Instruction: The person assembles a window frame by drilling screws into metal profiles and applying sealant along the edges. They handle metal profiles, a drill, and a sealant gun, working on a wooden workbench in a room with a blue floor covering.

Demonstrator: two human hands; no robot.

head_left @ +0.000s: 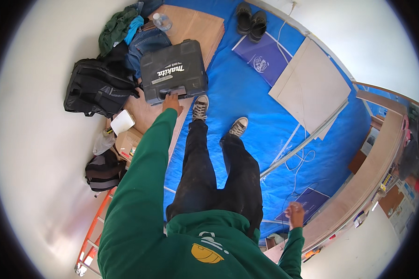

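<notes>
A black hard tool case lies flat on plywood sheets, with its handle edge facing me. My left hand is at that near edge, its fingers closed over the handle. My left arm stretches forward in a green sleeve. Out to the right, my right hand hangs in the air above the blue floor sheet, near a purple board. Its fingers are loosely bent and apart, and I see nothing in them. My sneakers stand just on the near side of the case.
A black backpack, jeans and a clear bottle crowd the case's left and far sides. Blue sheeting covers the floor. Pale boards, long strips and a white cable lie right. An orange ladder stands lower left.
</notes>
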